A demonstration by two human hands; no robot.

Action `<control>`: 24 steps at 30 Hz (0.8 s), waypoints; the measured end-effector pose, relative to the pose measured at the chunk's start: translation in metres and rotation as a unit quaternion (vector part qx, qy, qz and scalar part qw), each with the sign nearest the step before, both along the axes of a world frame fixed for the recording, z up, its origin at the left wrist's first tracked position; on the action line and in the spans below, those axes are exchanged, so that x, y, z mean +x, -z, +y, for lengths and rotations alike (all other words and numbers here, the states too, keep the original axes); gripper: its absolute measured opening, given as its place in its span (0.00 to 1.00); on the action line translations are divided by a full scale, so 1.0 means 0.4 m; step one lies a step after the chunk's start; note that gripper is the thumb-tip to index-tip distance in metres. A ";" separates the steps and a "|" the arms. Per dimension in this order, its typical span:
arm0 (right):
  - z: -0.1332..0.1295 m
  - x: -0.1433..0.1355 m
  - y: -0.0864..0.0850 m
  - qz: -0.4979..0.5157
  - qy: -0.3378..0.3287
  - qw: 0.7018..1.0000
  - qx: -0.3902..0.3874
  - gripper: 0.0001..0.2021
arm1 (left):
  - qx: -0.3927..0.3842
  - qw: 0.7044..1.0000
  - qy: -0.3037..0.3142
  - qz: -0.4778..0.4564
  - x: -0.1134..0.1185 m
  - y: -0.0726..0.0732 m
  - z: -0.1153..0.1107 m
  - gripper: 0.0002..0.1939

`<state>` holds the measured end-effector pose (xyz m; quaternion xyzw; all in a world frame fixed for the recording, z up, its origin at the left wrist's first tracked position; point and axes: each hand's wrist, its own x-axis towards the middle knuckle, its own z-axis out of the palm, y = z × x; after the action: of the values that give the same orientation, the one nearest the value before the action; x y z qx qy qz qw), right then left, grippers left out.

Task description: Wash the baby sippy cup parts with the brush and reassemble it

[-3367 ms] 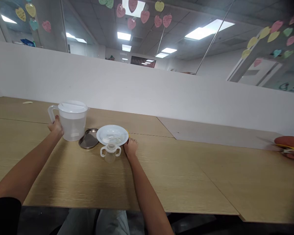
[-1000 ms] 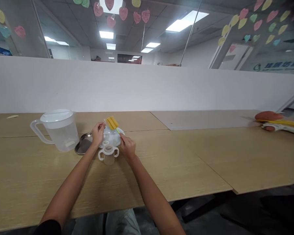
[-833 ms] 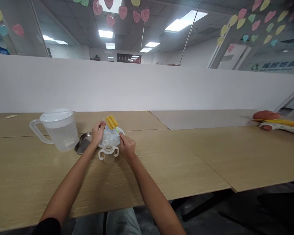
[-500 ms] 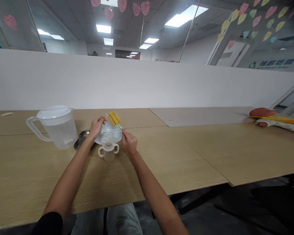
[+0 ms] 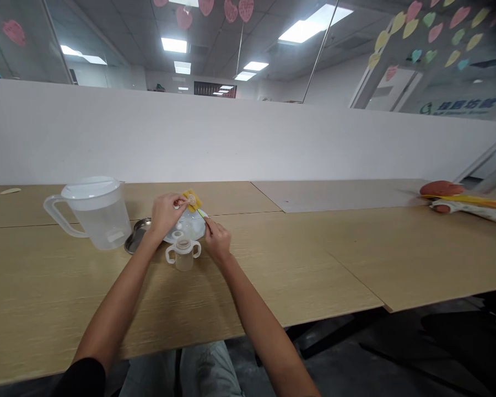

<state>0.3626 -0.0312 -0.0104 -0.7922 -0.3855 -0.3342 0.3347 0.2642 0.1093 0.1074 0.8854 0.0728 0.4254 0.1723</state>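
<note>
My right hand is closed on the thin green handle of a yellow sponge brush. Pinched in my left hand is a small clear piece, which lies against the sponge; its exact shape is hard to make out. Below both hands is a bowl of clear liquid, partly covered by my left hand. In front of the bowl stands a clear two-handled cup with an open top. A shiny metal dish sits left of my left wrist.
A large translucent pitcher with a lid stands at the left of the wooden table. A flat pale piece lies at the far left. Reddish, yellow and white items lie at the far right. A white wall runs behind.
My left hand has moved right and slightly up, bringing the small clear piece from beside the sponge onto its front. My right hand has barely moved and still grips the brush.
</note>
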 end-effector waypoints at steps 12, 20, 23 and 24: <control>0.003 0.012 0.015 -0.154 -0.005 0.984 0.085 0.15 | -0.076 0.996 -0.039 0.030 -0.007 -0.005 -0.007 0.13; 0.000 0.006 0.012 -0.173 -0.012 0.981 0.088 0.14 | -0.112 0.992 -0.028 0.051 -0.004 -0.004 -0.005 0.20; -0.001 0.005 0.009 -0.181 -0.016 0.979 0.089 0.14 | -0.111 0.991 -0.037 0.063 -0.001 -0.003 -0.004 0.21; -0.001 0.005 0.008 -0.180 -0.017 0.980 0.087 0.14 | -0.106 0.992 -0.039 0.060 -0.001 -0.003 -0.004 0.21</control>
<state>0.3644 -0.0316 -0.0137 -0.6802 -0.4223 -0.4978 0.3335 0.2640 0.1076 0.1084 0.8826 0.1621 0.3677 0.2440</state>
